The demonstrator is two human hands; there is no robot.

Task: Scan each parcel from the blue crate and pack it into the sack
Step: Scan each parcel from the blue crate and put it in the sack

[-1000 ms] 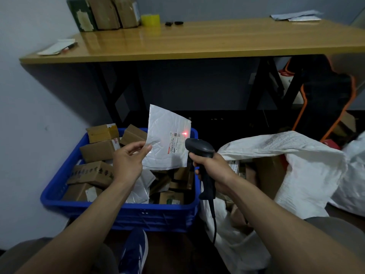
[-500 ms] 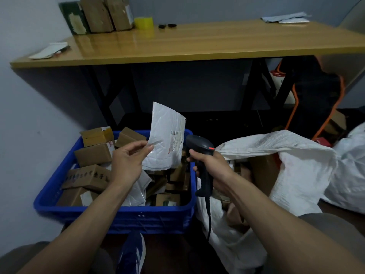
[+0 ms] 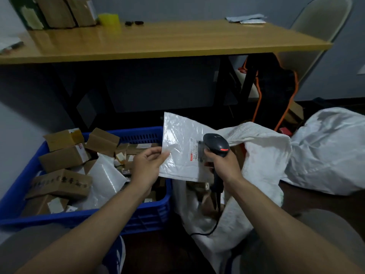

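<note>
Parcel (image 3: pixel 181 147) in left hand (image 3: pixel 147 165) (beside scanner (image 3: pixel 216 144))

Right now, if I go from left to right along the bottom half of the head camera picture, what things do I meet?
Blue crate → left hand → white parcel → scanner → open sack → other white bag.
</note>
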